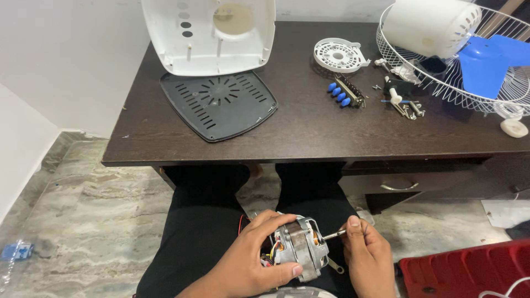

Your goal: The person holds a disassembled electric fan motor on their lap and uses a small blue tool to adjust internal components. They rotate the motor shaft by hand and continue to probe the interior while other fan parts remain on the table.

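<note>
On my lap I hold a small grey electric fan motor (301,245) with copper windings and coloured wires at its left side. My left hand (248,259) wraps around the motor body from the left and below. My right hand (367,251) pinches the motor's metal shaft (334,235), which sticks out to the right. A small metal lever hangs below the motor near my right palm.
The dark wooden table (303,127) ahead carries a white fan base shell (210,33), a black vented base plate (221,105), a white round grille piece (339,54), a blue-button switch block (345,92), screws, a wire fan guard (469,60) and a blue blade (491,58). A red box (469,270) sits at lower right.
</note>
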